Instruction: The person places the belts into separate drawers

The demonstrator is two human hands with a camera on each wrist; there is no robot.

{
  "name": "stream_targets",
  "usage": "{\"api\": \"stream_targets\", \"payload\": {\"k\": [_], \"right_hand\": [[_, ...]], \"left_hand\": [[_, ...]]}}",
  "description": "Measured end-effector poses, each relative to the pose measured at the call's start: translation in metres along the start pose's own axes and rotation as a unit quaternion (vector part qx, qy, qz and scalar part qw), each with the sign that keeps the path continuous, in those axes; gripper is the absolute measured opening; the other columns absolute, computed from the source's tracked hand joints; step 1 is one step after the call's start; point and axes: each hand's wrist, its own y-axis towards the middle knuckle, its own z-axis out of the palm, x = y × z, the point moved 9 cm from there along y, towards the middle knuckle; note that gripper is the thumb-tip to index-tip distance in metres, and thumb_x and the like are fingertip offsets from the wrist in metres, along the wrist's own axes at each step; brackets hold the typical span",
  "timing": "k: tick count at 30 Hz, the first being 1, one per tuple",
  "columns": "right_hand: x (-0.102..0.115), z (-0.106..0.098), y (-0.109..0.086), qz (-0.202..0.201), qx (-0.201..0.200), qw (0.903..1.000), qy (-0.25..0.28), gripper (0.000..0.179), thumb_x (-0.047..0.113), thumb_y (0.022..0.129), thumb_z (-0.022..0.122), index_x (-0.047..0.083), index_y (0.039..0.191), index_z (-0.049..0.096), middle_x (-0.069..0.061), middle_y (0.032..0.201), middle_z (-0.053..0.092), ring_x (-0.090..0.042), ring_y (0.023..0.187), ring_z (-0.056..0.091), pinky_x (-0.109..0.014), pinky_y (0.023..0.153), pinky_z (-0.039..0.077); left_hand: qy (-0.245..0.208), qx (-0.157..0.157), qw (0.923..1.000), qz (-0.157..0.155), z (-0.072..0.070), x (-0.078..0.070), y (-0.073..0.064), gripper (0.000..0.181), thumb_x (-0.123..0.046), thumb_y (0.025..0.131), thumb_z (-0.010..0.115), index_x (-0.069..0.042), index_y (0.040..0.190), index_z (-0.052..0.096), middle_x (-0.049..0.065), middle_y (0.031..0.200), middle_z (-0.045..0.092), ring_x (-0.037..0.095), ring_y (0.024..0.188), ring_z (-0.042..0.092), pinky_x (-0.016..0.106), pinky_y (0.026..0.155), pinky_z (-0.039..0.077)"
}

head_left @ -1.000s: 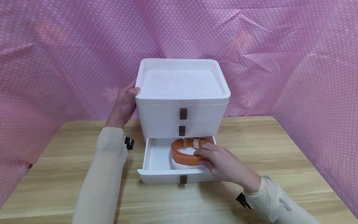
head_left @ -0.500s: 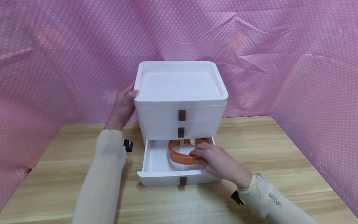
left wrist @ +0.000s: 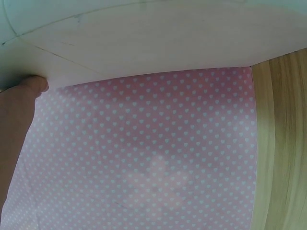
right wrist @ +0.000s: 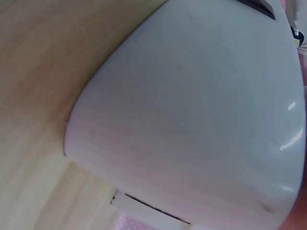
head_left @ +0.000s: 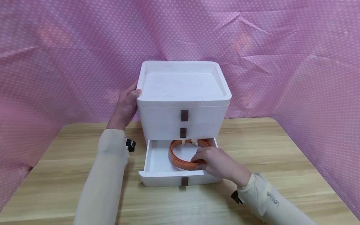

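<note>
A coiled orange belt (head_left: 180, 163) with a pale gold buckle (head_left: 194, 142) lies in the pulled-out bottom drawer (head_left: 160, 179) of a white drawer unit (head_left: 160, 120). My right hand (head_left: 217, 163) reaches over the drawer's right side and pinches the near edge of the coil between thumb and fingers. Against the unit's upper left side rests my left hand (head_left: 125, 106), its thumb by the rim and its other fingers partly hidden behind. The left wrist view shows part of that hand (left wrist: 17, 110) touching the white wall. In the right wrist view, the drawer front (right wrist: 182, 105) hides the belt.
Two upper drawers with brown tabs (head_left: 184, 115) are closed. The unit's top (head_left: 182, 86) is a shallow tray. Everything stands on a wood-grain table (head_left: 281, 156), with a pink dotted cloth (head_left: 185, 31) hanging behind and at both sides.
My right hand has moved slightly left and lowered the front of the belt coil, so it lies flatter in the drawer. My left hand stays on the unit's side.
</note>
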Motion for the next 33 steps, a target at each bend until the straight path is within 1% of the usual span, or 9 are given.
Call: {"api": "stream_targets", "payload": {"k": [4,9,14,22,24,27,30,32,33], "right_hand": [[-0.002,0.004,0.002,-0.009,0.022,0.9995,0.019,0.021,0.005,0.078,0.08,0.016,0.095,0.078,0.013,0.087,0.066,-0.002,0.083,0.061,-0.028,0.074,0.055],[-0.007,0.01,0.005,-0.012,0.061,0.9965,0.055,0.021,-0.001,0.078,0.078,0.014,0.093,0.078,0.014,0.086,0.067,-0.001,0.081,0.06,-0.026,0.074,0.054],[-0.009,0.014,0.008,-0.019,0.084,0.9931,0.08,0.02,-0.001,0.08,0.076,0.012,0.096,0.078,0.012,0.088,0.069,-0.002,0.084,0.062,-0.024,0.078,0.054],[-0.015,0.021,0.009,0.006,0.108,0.9862,0.126,0.017,0.003,0.085,0.074,0.012,0.098,0.079,0.013,0.092,0.071,0.001,0.086,0.062,-0.02,0.078,0.053],[-0.014,0.02,0.009,0.004,0.106,0.9858,0.13,0.014,0.006,0.087,0.073,0.012,0.098,0.079,0.012,0.092,0.071,0.002,0.086,0.062,-0.021,0.078,0.053],[-0.012,0.016,0.009,-0.003,0.092,0.9879,0.125,0.011,0.013,0.089,0.072,0.011,0.098,0.079,0.011,0.092,0.072,0.002,0.086,0.062,-0.022,0.079,0.053],[-0.012,0.008,0.007,0.007,0.052,0.9925,0.11,0.012,0.016,0.091,0.071,0.011,0.098,0.078,0.011,0.091,0.072,0.001,0.083,0.062,-0.026,0.078,0.054],[-0.011,0.0,0.003,0.029,0.016,0.9936,0.108,0.012,0.016,0.091,0.07,0.012,0.099,0.078,0.012,0.093,0.071,-0.001,0.085,0.062,-0.028,0.078,0.055],[-0.011,-0.004,0.001,0.044,-0.004,0.9922,0.116,0.012,0.016,0.092,0.069,0.012,0.101,0.077,0.012,0.095,0.071,-0.003,0.085,0.062,-0.029,0.077,0.055]], "left_hand": [[-0.006,-0.003,1.0,-0.005,0.0,0.001,0.0,0.063,-0.023,0.093,0.047,-0.015,0.154,0.032,0.007,0.157,0.032,0.027,0.141,0.033,0.04,0.116,0.026],[0.004,-0.004,1.0,-0.003,0.001,0.0,0.0,0.062,-0.022,0.094,0.047,-0.018,0.154,0.033,0.0,0.159,0.029,0.02,0.144,0.025,0.038,0.117,0.023],[0.018,-0.005,0.9998,-0.002,0.0,0.0,0.0,0.062,-0.023,0.094,0.048,-0.021,0.154,0.033,-0.003,0.159,0.029,0.018,0.145,0.024,0.037,0.117,0.023],[0.007,-0.006,1.0,0.0,-0.002,0.001,0.001,0.063,-0.021,0.093,0.048,-0.018,0.154,0.033,-0.003,0.159,0.028,0.018,0.145,0.024,0.037,0.117,0.023],[0.007,-0.006,1.0,0.0,-0.002,0.001,0.001,0.063,-0.021,0.093,0.048,-0.019,0.154,0.032,-0.003,0.159,0.027,0.018,0.145,0.023,0.037,0.117,0.022],[0.007,-0.006,1.0,0.0,-0.002,0.001,0.001,0.063,-0.022,0.093,0.048,-0.019,0.154,0.032,-0.003,0.159,0.028,0.018,0.145,0.023,0.038,0.117,0.022],[0.007,-0.004,1.0,0.002,-0.001,0.0,0.001,0.063,-0.022,0.093,0.047,-0.019,0.154,0.033,-0.003,0.159,0.028,0.018,0.145,0.024,0.038,0.117,0.023],[0.007,-0.003,1.0,0.002,-0.001,0.0,0.001,0.062,-0.022,0.094,0.047,-0.019,0.154,0.033,-0.003,0.159,0.029,0.018,0.144,0.025,0.038,0.117,0.023],[0.007,-0.002,1.0,0.002,0.0,0.0,0.001,0.062,-0.022,0.094,0.047,-0.019,0.154,0.033,-0.003,0.159,0.029,0.018,0.144,0.024,0.038,0.117,0.023]]}}
